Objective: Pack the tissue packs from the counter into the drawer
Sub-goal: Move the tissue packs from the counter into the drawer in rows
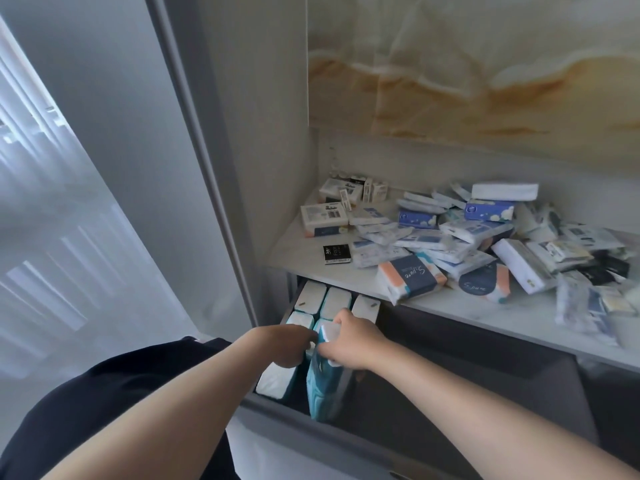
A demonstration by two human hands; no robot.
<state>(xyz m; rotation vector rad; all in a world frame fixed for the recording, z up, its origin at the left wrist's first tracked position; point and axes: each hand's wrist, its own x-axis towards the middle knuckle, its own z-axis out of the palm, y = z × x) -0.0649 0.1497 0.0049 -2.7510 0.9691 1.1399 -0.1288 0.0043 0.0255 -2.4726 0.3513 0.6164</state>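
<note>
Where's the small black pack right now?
Head view: the small black pack lies flat on the counter, left side, near the front edge, just in front of a white box and left of the heap of tissue packs.

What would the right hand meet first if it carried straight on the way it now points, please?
Probably the white packs standing at the back of the drawer: the right hand, gripping a teal pack, points toward them. Depth is unclear, so it might pass just above.

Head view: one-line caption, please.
Right hand grips a teal tissue pack in the drawer, left hand beside it; heaped packs lie on the counter.
</note>
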